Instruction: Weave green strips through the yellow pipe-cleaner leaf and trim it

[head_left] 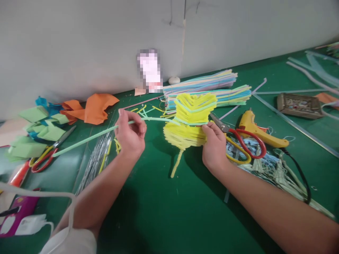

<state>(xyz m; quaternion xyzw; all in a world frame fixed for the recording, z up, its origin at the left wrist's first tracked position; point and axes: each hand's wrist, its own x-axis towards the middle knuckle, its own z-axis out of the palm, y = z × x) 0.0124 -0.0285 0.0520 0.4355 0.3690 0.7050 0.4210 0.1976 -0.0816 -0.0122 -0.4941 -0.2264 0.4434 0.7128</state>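
Note:
A mint-green pipe cleaner [91,140] runs through my left hand [130,132], pinched between thumb and fingers. Its far end meets a flat yellow piece built from rows of bent pipe cleaners [196,104], with green strands across it and a stem pointing down. My right hand [215,143] grips that yellow piece at its right edge, fingers partly hidden. Right beside this hand are scissors [239,141] with red and yellow handles; whether they are held or lie behind the hand, I cannot tell.
Pipe cleaner bundles [206,88] lie behind, near a propped phone [150,72]. A yellow glue gun [261,132], tassels [280,169] and a small box [299,105] are at right. Other scissors [53,150], green and orange folded pieces [99,108] and wires [97,155] lie left.

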